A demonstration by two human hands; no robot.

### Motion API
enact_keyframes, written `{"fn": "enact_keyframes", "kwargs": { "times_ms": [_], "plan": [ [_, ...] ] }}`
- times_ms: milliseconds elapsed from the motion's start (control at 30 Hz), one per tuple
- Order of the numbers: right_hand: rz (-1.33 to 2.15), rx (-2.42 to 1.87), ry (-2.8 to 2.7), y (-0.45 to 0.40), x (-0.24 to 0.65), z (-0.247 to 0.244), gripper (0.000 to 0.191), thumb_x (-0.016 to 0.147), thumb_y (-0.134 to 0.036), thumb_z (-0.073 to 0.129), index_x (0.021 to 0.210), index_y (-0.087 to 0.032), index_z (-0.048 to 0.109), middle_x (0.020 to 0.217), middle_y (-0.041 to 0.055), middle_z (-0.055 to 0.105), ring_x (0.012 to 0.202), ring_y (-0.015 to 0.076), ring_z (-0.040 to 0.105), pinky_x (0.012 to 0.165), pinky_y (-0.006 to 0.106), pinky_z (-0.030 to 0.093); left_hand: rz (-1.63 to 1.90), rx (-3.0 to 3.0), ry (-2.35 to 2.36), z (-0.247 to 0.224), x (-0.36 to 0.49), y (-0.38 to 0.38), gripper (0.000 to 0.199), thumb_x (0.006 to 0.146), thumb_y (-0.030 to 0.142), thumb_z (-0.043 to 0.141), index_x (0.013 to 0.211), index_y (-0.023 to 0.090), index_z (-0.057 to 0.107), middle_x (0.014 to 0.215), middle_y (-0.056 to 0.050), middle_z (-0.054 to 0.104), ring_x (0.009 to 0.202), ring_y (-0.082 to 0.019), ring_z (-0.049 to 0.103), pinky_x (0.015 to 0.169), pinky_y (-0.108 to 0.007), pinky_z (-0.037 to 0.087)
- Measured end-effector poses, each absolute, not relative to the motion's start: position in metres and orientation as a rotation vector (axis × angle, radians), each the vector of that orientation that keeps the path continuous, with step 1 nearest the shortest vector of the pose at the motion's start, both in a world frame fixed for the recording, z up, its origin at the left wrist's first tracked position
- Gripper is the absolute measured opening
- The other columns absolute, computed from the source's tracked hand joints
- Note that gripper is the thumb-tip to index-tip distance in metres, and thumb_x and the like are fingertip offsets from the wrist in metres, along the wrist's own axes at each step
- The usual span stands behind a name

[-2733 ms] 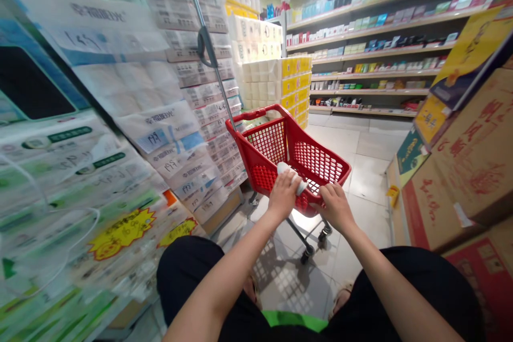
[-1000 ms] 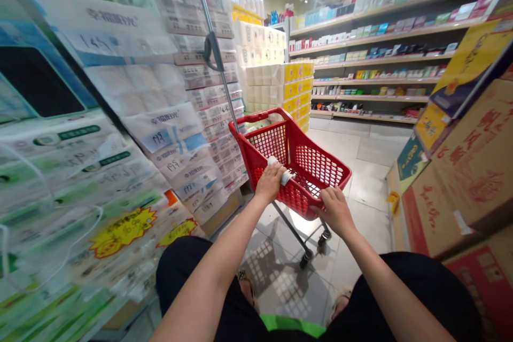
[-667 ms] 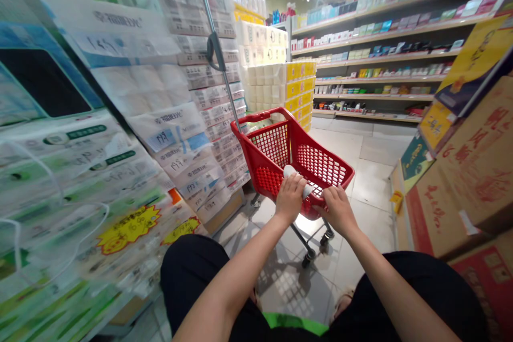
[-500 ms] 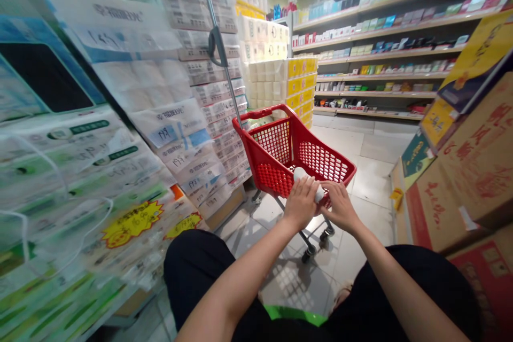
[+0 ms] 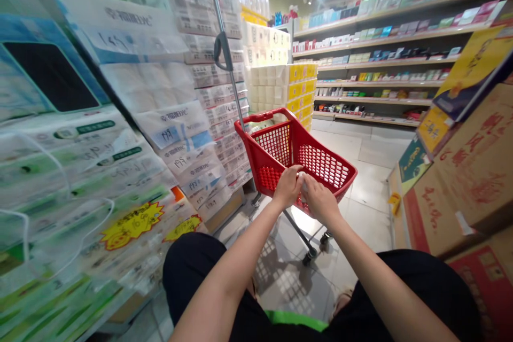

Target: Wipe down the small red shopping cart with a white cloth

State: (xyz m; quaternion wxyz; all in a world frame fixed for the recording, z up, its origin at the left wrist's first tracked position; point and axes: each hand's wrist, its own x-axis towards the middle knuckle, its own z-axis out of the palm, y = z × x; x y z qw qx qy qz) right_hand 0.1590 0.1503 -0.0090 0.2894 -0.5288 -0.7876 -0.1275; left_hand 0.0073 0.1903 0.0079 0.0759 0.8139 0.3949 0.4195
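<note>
Both my hands meet at the near rim of a red plastic shopping cart [image 5: 280, 163] with perforated sides. A small crumpled white cloth or tissue [image 5: 301, 176] shows between them, mostly hidden by my fingers. My left hand [image 5: 287, 188] is closed, its curled fingers against the white piece from the left. From the right, my right hand [image 5: 319, 199] wraps its bent fingers over the same piece. Whether it is cloth or paper I cannot tell. Part of the cart's near rim is covered by my hands.
Stacked tissue packs [image 5: 160, 91] line the left side, with a metal pole [image 5: 218, 5] before them. Yellow-and-white packs [image 5: 298, 85] stand behind the cart. Cardboard boxes [image 5: 452, 197] line the right. Stocked shelves [image 5: 372, 67] fill the back. My knees flank the tiled floor [image 5: 290, 272].
My left hand has shifted left and my right hand has moved left and inward. The white piece, earlier spread along the rim under my left hand, is now bunched between both hands.
</note>
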Motion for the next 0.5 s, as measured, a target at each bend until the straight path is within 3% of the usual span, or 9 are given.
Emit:
{"fn": "enact_keyframes", "kwargs": {
  "times_ms": [100, 200, 367, 500],
  "plan": [
    [-0.399, -1.424, -2.125, 0.146, 0.172, -0.016, 0.051, 0.097, -0.026, 0.038, 0.148, -0.02, 0.037, 0.129, 0.0144, 0.063, 0.103, 0.0272, 0.063, 0.083, 0.04, 0.049, 0.996, 2.644, 1.203, 0.005, -0.003, 0.2, 0.037, 0.103, 0.039, 0.037, 0.136, 0.027, 0.047, 0.14, -0.003, 0.053, 0.143, -0.019, 0.037, 0.123, -0.045, 0.025],
    [-0.313, -1.343, -2.195, 0.138, 0.202, -0.019, 0.053, 0.098, -0.025, 0.038, 0.15, -0.024, 0.035, 0.128, 0.0102, 0.064, 0.109, 0.0248, 0.062, 0.096, 0.042, 0.046, 0.971, 2.679, 1.224, 0.001, -0.005, 0.202, 0.04, 0.103, 0.043, 0.037, 0.139, 0.028, 0.045, 0.14, -0.002, 0.053, 0.144, -0.019, 0.034, 0.124, -0.045, 0.023],
    [-0.151, -1.254, -2.225, 0.139, 0.257, -0.025, 0.04, 0.099, -0.03, 0.036, 0.135, -0.029, 0.053, 0.132, 0.0063, 0.063, 0.128, 0.0235, 0.053, 0.11, 0.048, 0.039, 1.054, 2.672, 1.266, -0.002, 0.001, 0.198, 0.028, 0.099, 0.044, 0.047, 0.117, 0.024, 0.057, 0.124, -0.005, 0.058, 0.142, -0.022, 0.037, 0.123, -0.046, 0.024],
    [-0.169, -1.288, -2.209, 0.16, 0.288, -0.028, 0.036, 0.096, -0.026, 0.041, 0.127, -0.025, 0.06, 0.131, 0.0078, 0.064, 0.132, 0.0253, 0.051, 0.109, 0.05, 0.04, 1.071, 2.651, 1.327, -0.005, 0.009, 0.196, 0.039, 0.092, 0.056, 0.055, 0.109, 0.021, 0.055, 0.122, -0.009, 0.057, 0.14, -0.026, 0.037, 0.123, -0.049, 0.023]
  ]
}}
